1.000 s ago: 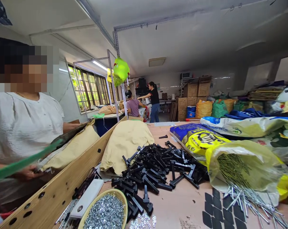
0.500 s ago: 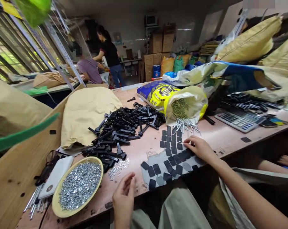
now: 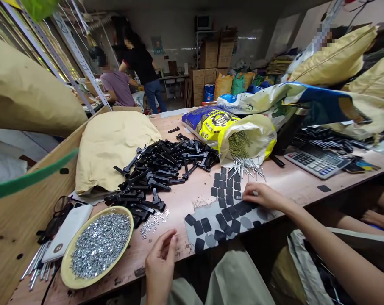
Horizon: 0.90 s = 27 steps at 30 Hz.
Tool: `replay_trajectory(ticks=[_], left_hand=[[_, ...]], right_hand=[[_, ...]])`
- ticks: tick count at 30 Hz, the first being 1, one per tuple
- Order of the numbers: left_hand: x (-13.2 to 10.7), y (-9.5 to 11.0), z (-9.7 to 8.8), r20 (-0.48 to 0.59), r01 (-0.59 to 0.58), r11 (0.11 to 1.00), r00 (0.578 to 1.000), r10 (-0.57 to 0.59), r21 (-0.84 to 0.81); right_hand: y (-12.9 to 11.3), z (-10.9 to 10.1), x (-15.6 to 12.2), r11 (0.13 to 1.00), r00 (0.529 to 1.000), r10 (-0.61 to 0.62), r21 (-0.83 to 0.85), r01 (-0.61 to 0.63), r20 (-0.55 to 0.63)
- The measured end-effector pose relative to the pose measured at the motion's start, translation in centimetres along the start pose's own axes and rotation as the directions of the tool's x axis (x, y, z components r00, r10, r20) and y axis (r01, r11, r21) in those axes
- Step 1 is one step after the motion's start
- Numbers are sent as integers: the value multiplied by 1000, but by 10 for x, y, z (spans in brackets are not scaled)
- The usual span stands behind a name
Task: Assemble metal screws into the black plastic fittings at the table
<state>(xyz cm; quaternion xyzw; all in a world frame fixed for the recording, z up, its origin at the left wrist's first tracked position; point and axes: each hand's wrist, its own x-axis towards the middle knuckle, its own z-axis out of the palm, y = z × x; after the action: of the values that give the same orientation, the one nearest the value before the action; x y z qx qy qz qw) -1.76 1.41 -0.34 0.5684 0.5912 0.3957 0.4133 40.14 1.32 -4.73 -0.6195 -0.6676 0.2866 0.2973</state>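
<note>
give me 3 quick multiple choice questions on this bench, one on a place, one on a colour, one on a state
1. Where is the right hand?
A. on the sheet of black pads
B. in the bowl
C. on the calculator

2. What colour is the bowl of nuts?
A. red
B. yellow
C. blue

3. How is the left hand?
A. gripping a black part
B. flat in the bowl
C. at the table edge, fingers curled, nothing visibly held

Answers: 1 A, its fingertips rest on the pads; 2 B, the rim is yellow; 3 C, it sits at the front edge.
</note>
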Motion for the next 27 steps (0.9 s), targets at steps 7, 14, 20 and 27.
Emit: replay_trajectory(ticks=[7, 14, 20, 27], left_hand=[[-1, 4, 0, -1, -7, 1000, 1000, 7, -2], [17, 14, -10, -59, -78, 984, 994, 89, 159], [50, 23, -24, -46, -233, 589, 907, 419, 774], [60, 16, -24, -25, -185, 508, 925, 378, 841]], right_hand=[[-14, 0, 1, 1000, 996, 24, -17, -26, -88], [-49, 1, -31, 887, 976, 217, 423, -186, -24], [-59, -7, -70, 780, 925, 376, 559, -282, -57], [-60, -19, -99, 779, 892, 438, 543, -314, -113]])
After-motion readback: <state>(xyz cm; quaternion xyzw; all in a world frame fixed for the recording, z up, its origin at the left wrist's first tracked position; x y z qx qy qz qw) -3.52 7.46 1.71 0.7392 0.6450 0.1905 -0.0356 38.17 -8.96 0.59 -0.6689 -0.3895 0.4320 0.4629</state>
